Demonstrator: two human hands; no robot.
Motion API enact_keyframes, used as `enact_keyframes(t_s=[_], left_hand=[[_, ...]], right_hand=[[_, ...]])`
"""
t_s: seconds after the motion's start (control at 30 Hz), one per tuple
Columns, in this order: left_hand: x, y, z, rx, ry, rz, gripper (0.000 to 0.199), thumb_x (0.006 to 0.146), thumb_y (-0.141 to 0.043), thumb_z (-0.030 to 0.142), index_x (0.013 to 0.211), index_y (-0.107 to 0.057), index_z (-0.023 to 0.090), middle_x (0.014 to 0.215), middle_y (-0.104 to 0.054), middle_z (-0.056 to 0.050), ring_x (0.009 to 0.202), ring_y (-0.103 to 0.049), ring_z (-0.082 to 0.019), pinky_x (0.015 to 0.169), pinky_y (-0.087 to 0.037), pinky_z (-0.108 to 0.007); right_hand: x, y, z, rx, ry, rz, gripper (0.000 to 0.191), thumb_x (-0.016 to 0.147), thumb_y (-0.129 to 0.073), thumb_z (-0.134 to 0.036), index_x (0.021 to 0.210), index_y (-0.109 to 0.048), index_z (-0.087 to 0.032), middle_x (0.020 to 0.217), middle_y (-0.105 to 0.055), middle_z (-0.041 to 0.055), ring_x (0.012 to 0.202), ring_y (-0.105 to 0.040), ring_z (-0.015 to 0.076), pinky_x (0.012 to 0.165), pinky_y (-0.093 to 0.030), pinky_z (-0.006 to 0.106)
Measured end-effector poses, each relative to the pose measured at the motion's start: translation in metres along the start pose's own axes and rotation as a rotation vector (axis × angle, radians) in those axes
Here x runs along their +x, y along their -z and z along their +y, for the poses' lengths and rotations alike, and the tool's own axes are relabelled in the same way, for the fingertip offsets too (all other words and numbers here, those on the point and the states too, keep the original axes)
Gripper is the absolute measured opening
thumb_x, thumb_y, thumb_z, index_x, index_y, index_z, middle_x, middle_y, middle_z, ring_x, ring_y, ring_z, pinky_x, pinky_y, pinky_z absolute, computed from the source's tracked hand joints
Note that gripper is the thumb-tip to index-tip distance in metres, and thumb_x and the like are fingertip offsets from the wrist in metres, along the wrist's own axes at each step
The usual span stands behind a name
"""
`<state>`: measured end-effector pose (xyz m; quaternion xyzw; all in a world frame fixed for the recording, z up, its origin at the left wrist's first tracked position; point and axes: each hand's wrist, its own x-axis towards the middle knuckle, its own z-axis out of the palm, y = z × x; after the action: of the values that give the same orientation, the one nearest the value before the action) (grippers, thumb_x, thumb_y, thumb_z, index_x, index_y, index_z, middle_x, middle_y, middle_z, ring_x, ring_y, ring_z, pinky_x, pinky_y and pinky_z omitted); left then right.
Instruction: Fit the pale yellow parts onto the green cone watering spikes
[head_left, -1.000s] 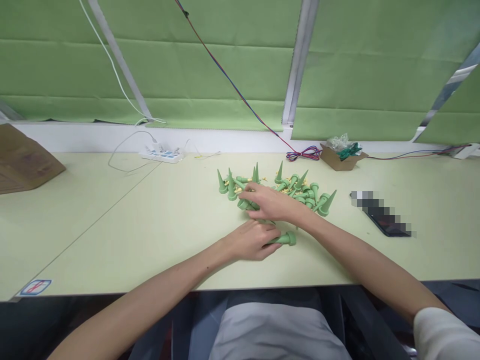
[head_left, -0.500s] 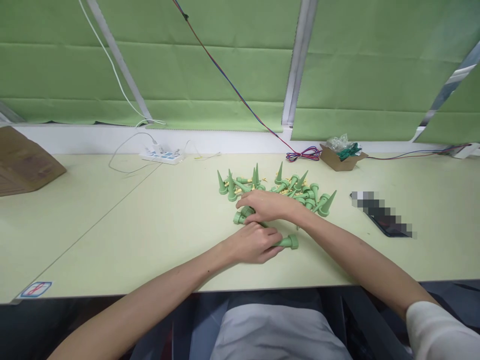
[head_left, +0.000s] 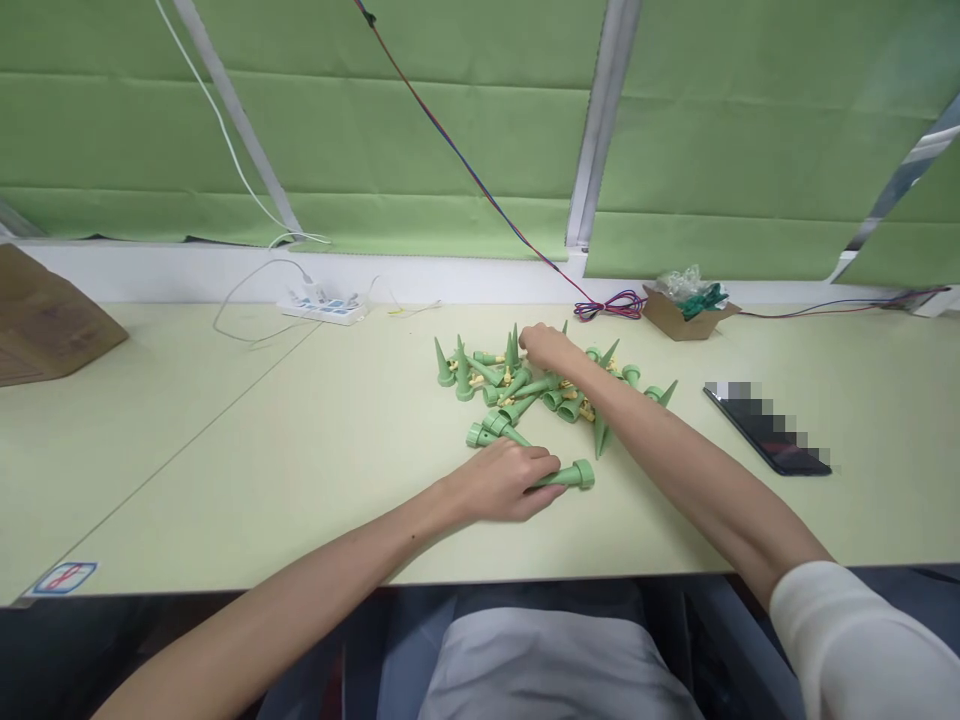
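Note:
My left hand (head_left: 514, 480) is wrapped around a green plastic watering spike (head_left: 576, 475), whose capped end sticks out to the right. Just beyond its knuckles, two more green spikes lie side by side, one showing its ribbed cap (head_left: 495, 423). My right hand (head_left: 551, 350) reaches over the far side of a pile of green spikes (head_left: 517, 385) with small yellow valves (head_left: 585, 410) among them. Its fingers are curled down, and whatever they grip is hidden. Several spikes stand point up, such as the upright spike (head_left: 463, 375) at the pile's left.
A black phone (head_left: 780, 440) lies at the right. At the back are a small cardboard box (head_left: 679, 318) holding plastic bags, a coiled red-and-blue wire (head_left: 611, 306) and a white power strip (head_left: 326, 308). A larger cardboard box (head_left: 52, 320) stands at the far left.
My right hand has moved away from the left hand, up to the far side of the pile, uncovering spikes and yellow valves. My left hand stays almost still, holding its spike.

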<state>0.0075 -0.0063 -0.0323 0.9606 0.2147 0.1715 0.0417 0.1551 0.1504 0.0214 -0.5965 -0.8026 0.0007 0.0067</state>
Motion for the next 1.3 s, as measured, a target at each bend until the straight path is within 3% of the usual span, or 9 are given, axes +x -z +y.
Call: enact_keyframes(t_s=[0.2, 0.4, 0.6, 0.77, 0.9, 1.0, 1.1, 1.2, 1.3], left_hand=[[0.0, -0.002, -0.001, -0.025, 0.024, 0.011, 0.025, 0.097, -0.045, 0.034, 0.082, -0.057, 0.018, 0.071, -0.062, -0.003, 0.057, -0.057, -0.014, 0.052, -0.031, -0.03], [0.001, 0.0, -0.001, -0.061, 0.041, 0.008, 0.027, 0.097, -0.046, 0.034, 0.079, -0.056, 0.018, 0.071, -0.062, -0.003, 0.057, -0.056, -0.013, 0.052, -0.031, -0.03], [0.002, 0.002, 0.0, -0.068, 0.069, -0.007, 0.025, 0.096, -0.048, 0.033, 0.079, -0.058, 0.017, 0.071, -0.062, -0.003, 0.057, -0.056, -0.014, 0.053, -0.032, -0.029], [0.002, 0.002, 0.0, -0.087, 0.087, -0.013, 0.025, 0.096, -0.048, 0.034, 0.081, -0.059, 0.017, 0.071, -0.062, -0.003, 0.057, -0.056, -0.014, 0.053, -0.032, -0.028], [0.003, 0.002, 0.0, -0.097, 0.096, -0.021, 0.026, 0.095, -0.048, 0.034, 0.079, -0.059, 0.017, 0.07, -0.062, -0.003, 0.057, -0.055, -0.014, 0.053, -0.033, -0.028], [0.003, 0.002, 0.001, -0.093, 0.104, -0.025, 0.026, 0.095, -0.048, 0.034, 0.078, -0.059, 0.017, 0.07, -0.063, -0.003, 0.057, -0.055, -0.014, 0.054, -0.033, -0.028], [0.003, 0.002, 0.001, -0.083, 0.116, -0.029, 0.026, 0.095, -0.048, 0.034, 0.079, -0.06, 0.017, 0.071, -0.063, -0.003, 0.057, -0.054, -0.013, 0.054, -0.032, -0.027], [0.003, 0.002, 0.001, -0.088, 0.117, -0.037, 0.026, 0.095, -0.049, 0.034, 0.078, -0.059, 0.017, 0.071, -0.063, -0.003, 0.058, -0.053, -0.013, 0.054, -0.031, -0.027], [0.003, 0.002, 0.001, -0.088, 0.119, -0.039, 0.026, 0.095, -0.049, 0.033, 0.078, -0.058, 0.017, 0.071, -0.063, -0.003, 0.058, -0.053, -0.014, 0.055, -0.031, -0.027]], right_hand=[[0.006, -0.005, -0.001, -0.003, -0.018, -0.083, 0.038, 0.074, -0.065, -0.002, 0.111, -0.067, -0.012, 0.111, -0.067, 0.0204, 0.105, -0.066, 0.0319, 0.082, -0.051, 0.036], [-0.002, -0.004, 0.009, 0.03, -0.017, -0.049, 0.032, 0.079, -0.059, -0.003, 0.109, -0.066, -0.011, 0.114, -0.065, 0.0205, 0.101, -0.066, 0.0288, 0.079, -0.051, 0.033], [-0.033, 0.01, 0.023, 0.058, -0.037, 0.068, 0.024, 0.085, -0.053, -0.01, 0.105, -0.066, -0.009, 0.11, -0.065, 0.022, 0.105, -0.062, 0.0302, 0.082, -0.048, 0.035], [-0.068, 0.016, 0.023, 0.159, 0.057, 0.093, 0.009, 0.084, -0.059, -0.019, 0.08, -0.067, -0.015, 0.089, -0.069, 0.0121, 0.082, -0.064, 0.0217, 0.071, -0.045, 0.029], [-0.085, 0.016, 0.017, 0.223, 0.166, 0.083, 0.016, 0.085, -0.061, -0.024, 0.071, -0.063, -0.018, 0.074, -0.068, 0.0056, 0.071, -0.061, 0.0177, 0.061, -0.04, 0.026], [-0.088, 0.014, 0.015, 0.176, 0.157, 0.136, 0.016, 0.087, -0.062, -0.031, 0.078, -0.065, -0.018, 0.079, -0.068, 0.0065, 0.074, -0.062, 0.0195, 0.063, -0.04, 0.028], [-0.085, 0.01, 0.018, 0.112, 0.085, 0.205, 0.02, 0.088, -0.062, -0.035, 0.098, -0.067, -0.018, 0.095, -0.069, 0.0109, 0.086, -0.064, 0.0245, 0.068, -0.041, 0.03], [-0.079, 0.005, 0.022, 0.098, 0.048, 0.123, 0.032, 0.084, -0.067, -0.038, 0.111, -0.066, -0.019, 0.107, -0.068, 0.0131, 0.096, -0.063, 0.0277, 0.071, -0.043, 0.032], [-0.071, 0.001, 0.025, 0.11, 0.054, 0.031, 0.033, 0.083, -0.069, -0.032, 0.113, -0.065, -0.02, 0.107, -0.068, 0.0122, 0.098, -0.063, 0.027, 0.071, -0.043, 0.031]])
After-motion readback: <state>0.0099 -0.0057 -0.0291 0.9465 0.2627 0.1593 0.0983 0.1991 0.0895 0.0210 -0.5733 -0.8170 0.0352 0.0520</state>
